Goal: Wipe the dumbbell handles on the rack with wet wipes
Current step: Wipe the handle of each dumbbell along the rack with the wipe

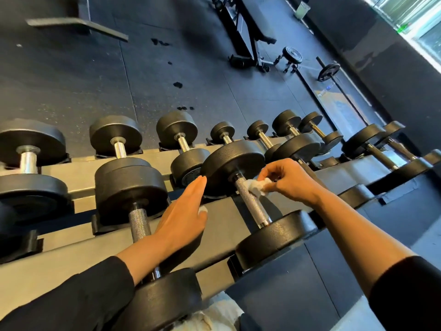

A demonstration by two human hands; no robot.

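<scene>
Right grip (285,181) pinching crumpled wet wipe (257,186) against dumbbell handle (251,201), left hand (183,217) flat, fingers extended

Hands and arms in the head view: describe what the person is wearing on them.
Both the left hand and right hand are bare: no gloves, and no rings or watch show. Each forearm is bare down from a dark, black-looking long sleeve pushed up toward the elbow: left sleeve, right sleeve. The fabric looks plain, with no visible markings.
</scene>
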